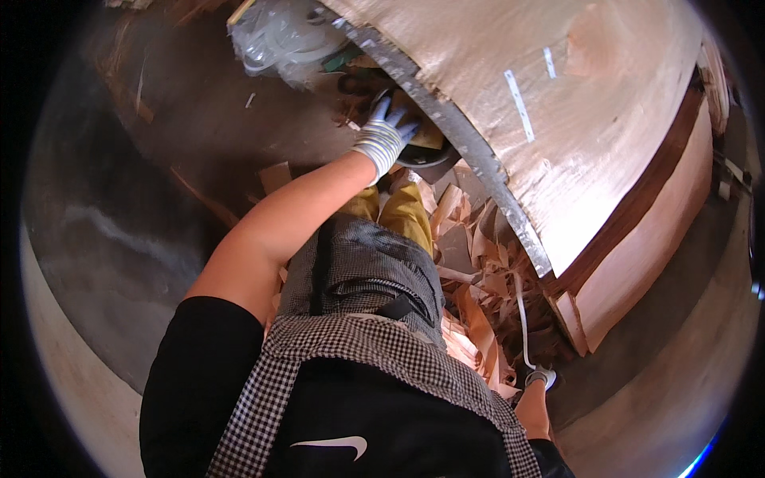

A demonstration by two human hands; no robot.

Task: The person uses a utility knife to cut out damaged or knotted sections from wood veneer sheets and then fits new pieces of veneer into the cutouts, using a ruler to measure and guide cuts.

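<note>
1. Your left hand [385, 137], in a white striped work glove, lies with fingers spread flat on a round dark tray [422, 151] that holds something yellow; the tray sits on the floor, tucked partly under the edge of the veneer stack.
2. Your right hand [540, 376], also gloved, is low at your side with its fingers closed on a thin pale strip [522, 319] that runs up from the glove into the scraps.
3. The stack of thin wood veneer sheets [574, 111] rises just to the right of the tray, its top sheet pale and shiny with two short white tape marks, and its grey front edge [470, 151] passes right over the tray.
4. Curled veneer scraps [478, 271] lie heaped between your legs and the stack.
5. A crumpled clear plastic bag [279, 40] lies on the dark floor beyond the tray, near it but not touching.
6. You wear a checked apron [358, 279] over yellow trousers.
</note>
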